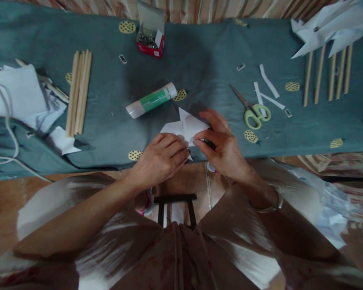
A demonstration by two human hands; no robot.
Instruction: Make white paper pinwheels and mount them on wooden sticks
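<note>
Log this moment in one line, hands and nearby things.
left hand: on paper | right hand: pinching paper | beyond paper: tube | right of paper: scissors

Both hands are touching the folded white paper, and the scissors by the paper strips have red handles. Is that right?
Not quite: the scissors by the paper strips have light green handles, not red ones, as the head view shows. The rest is right: the left hand and the right hand are both touching the folded white paper.
</note>
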